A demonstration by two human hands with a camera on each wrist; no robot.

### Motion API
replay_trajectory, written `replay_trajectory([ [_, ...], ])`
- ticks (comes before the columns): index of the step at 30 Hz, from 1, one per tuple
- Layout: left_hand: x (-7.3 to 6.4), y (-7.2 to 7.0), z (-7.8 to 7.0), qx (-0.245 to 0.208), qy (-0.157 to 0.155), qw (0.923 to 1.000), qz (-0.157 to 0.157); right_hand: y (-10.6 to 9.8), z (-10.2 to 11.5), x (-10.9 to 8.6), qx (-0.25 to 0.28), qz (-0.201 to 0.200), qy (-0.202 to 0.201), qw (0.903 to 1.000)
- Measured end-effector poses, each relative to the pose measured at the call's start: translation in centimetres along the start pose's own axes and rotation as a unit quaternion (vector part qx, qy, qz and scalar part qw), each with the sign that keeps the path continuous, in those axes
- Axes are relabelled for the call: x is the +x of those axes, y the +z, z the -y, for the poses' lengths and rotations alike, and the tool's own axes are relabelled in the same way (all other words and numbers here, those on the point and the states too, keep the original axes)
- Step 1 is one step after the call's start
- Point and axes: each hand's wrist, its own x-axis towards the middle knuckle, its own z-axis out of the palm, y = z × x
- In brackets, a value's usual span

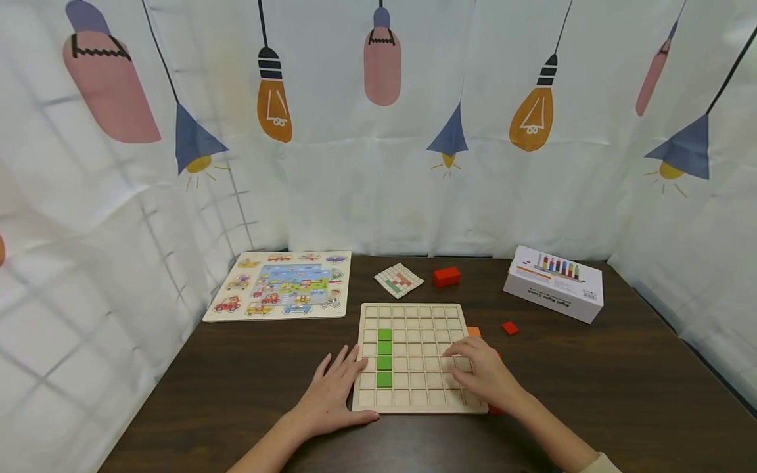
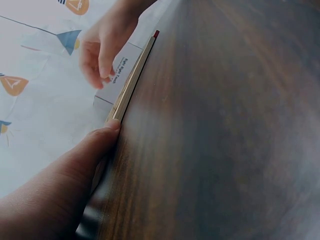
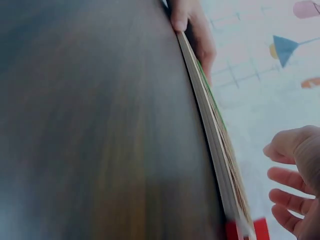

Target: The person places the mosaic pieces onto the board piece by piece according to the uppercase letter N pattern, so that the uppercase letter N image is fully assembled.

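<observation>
A pale wooden grid board lies flat on the dark table. Several green square tiles fill part of one column near its left side. My left hand rests at the board's left edge with fingers spread, its thumb against the near edge. Over the board's right part hovers my right hand, fingers loosely bent and apart, with nothing seen between them in the right wrist view. Beside the right edge, partly hidden by that hand and the board, are an orange piece and red pieces.
Behind the board lie a small pattern card and a red block. A single red tile sits to the right. A white box stands at the back right, a picture puzzle board at the back left. A printed curtain hangs behind.
</observation>
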Motion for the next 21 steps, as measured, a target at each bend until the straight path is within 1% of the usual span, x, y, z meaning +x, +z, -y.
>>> replay_trajectory([
  [6, 0.1, 0.0, 0.0, -0.006, -0.001, 1.0, 0.001, -1.3, -1.1, -1.7, -0.026, 0.011, 0.054, 0.9981],
  [10, 0.1, 0.0, 0.0, -0.003, -0.003, 1.0, 0.003, -1.9, -1.9, -2.7, -0.04, 0.012, 0.078, 0.9961],
  [13, 0.1, 0.0, 0.0, -0.003, -0.003, 1.0, 0.004, -2.3, -2.4, -3.4, -0.049, 0.003, 0.078, 0.9958],
  [17, 0.0, -0.1, -0.1, -0.004, -0.002, 1.0, 0.005, -2.8, -3.1, -4.0, -0.08, -0.009, 0.078, 0.9937],
  [21, 0.1, -0.1, -0.1, -0.003, -0.002, 1.0, 0.004, -3.2, -3.8, -4.3, -0.099, -0.013, 0.094, 0.9905],
])
